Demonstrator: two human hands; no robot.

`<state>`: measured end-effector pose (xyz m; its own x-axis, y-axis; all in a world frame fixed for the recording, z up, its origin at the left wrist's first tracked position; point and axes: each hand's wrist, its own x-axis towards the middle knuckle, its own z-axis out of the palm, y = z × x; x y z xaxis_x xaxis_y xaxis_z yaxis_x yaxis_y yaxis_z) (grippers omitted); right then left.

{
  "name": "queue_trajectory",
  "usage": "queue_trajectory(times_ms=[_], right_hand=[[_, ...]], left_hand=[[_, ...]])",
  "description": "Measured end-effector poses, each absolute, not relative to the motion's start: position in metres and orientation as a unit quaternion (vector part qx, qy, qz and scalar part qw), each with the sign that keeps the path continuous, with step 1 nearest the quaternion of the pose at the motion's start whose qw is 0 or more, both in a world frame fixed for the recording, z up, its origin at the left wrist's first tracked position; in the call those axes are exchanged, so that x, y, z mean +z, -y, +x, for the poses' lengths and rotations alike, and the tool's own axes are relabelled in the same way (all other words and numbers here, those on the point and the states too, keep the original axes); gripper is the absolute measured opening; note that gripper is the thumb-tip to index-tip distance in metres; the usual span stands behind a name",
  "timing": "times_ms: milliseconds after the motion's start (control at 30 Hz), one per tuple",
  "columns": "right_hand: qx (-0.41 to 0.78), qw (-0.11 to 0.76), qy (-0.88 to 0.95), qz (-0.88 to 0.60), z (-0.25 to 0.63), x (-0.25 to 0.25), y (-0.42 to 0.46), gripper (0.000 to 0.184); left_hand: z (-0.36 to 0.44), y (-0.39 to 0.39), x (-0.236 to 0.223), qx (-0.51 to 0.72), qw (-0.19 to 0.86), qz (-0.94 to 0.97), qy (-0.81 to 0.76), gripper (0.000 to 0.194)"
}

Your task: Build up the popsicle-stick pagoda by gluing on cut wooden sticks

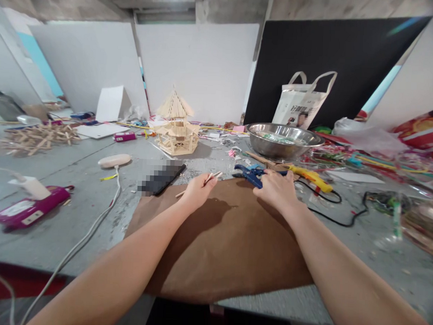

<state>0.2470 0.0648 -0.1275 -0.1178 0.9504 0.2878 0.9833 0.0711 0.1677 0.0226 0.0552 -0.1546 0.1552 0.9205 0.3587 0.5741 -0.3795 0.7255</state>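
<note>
My left hand point(198, 192) is closed on small thin wooden sticks point(217, 175), whose pale ends stick out past the fingertips. Another stick end point(180, 194) shows beside the wrist, partly hidden by it. Over a blue-handled cutter point(252, 175) lies my right hand point(277, 188), its fingers around the handles; part of the tool is covered by the hand. A yellow glue gun point(313, 179) with a black cord rests just right of those fingers. Beneath both hands spreads a brown sheet point(242, 248) on the grey table.
A small wooden-stick pavilion point(177, 128) stands behind the hands. A dark phone point(162, 178) lies left, a steel bowl point(284, 141) back right. Piled sticks point(40, 138), purple power strips point(32, 208), a white cable point(106, 211) and a white bag point(300, 106) are around.
</note>
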Motion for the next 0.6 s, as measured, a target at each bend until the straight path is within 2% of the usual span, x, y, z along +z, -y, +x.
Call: queue_trajectory(times_ms=[100, 167, 300, 433, 600], right_hand=[[-0.177, 0.176, 0.715, -0.653, 0.241, -0.118, -0.06, 0.028], [-0.128, 0.262, 0.716, -0.634, 0.236, -0.111, -0.055, 0.026], [0.136, 0.402, 0.731, -0.534, 0.225, -0.11, -0.047, 0.027], [0.358, 0.456, 0.706, -0.407, 0.217, -0.118, -0.043, 0.024], [0.434, 0.479, 0.663, -0.377, 0.211, -0.124, -0.04, 0.021]], left_hand=[[0.023, -0.055, -0.155, 0.438, 0.225, 0.716, -0.495, 0.028], [0.024, -0.054, -0.156, 0.466, 0.242, 0.699, -0.486, 0.029], [0.026, -0.054, -0.155, 0.501, 0.322, 0.637, -0.489, 0.029], [0.029, -0.052, -0.154, 0.523, 0.418, 0.572, -0.475, 0.029], [0.034, -0.051, -0.154, 0.507, 0.48, 0.543, -0.466, 0.03]])
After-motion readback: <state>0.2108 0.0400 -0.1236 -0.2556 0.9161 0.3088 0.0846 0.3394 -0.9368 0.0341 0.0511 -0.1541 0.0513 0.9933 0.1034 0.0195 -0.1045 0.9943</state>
